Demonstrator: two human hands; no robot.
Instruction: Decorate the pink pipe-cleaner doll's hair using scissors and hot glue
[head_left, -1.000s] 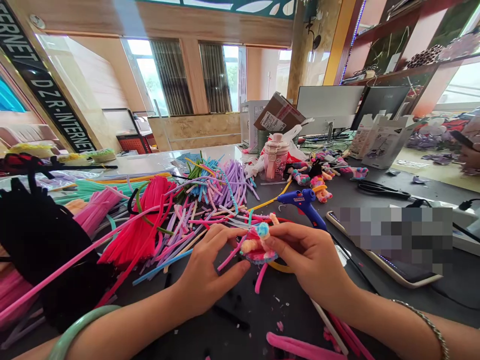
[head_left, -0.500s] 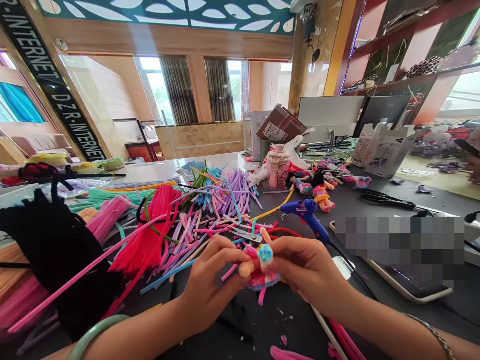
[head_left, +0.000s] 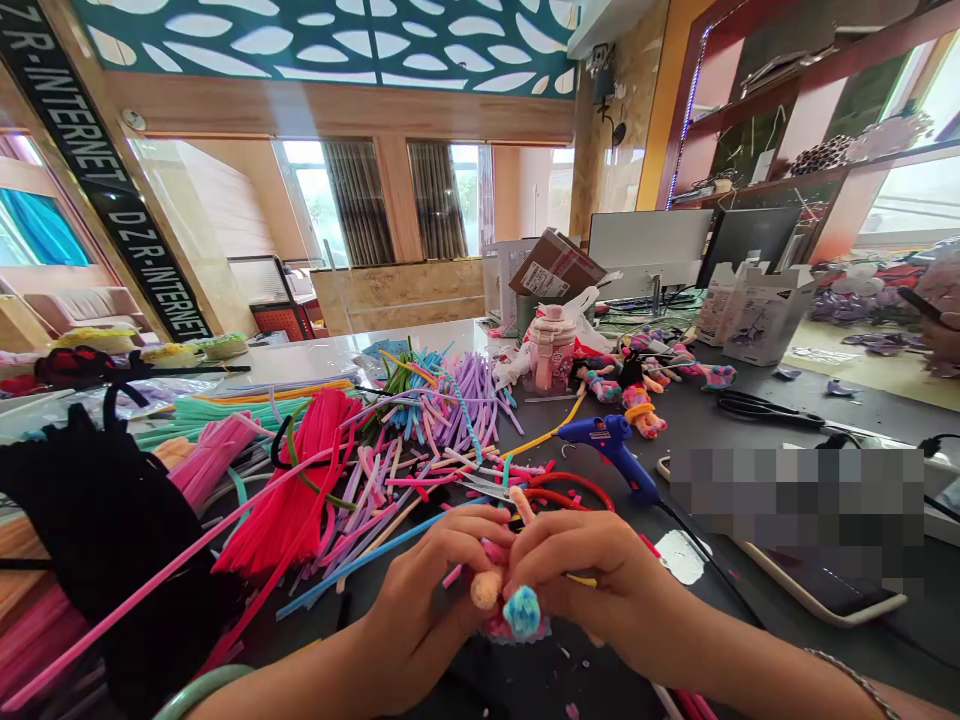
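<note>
Fuzzy piece [head_left: 522, 612] btwn L hand [head_left: 431, 575] & R hand [head_left: 596, 560], above bench [head_left: 686, 425] twd nr edge.
Both grips pinched on it; pipe cleaners [head_left: 296, 490] heaped twd L edge, pink bottle [head_left: 550, 350] twd far edge; monitor [head_left: 649, 240], curtains [head_left: 435, 200] in bkgd.

Far beyond the blue glue gun [head_left: 615, 445] and well to its left, a black slanted sign band [head_left: 94, 170] carries pale capitals, readable as "Z R-INTERNET/ DZR-INTERNET", the first part cut off by the picture's edge. The glue gun's own body bears a small label [head_left: 598, 433], its lettering too small to read. Behind the gun and slightly left, a tilted cardboard box [head_left: 568, 262] has a white label [head_left: 546, 280] with illegible print. Behind it to the right, a white carton [head_left: 766, 315] shows dark printing, also unreadable.
</note>
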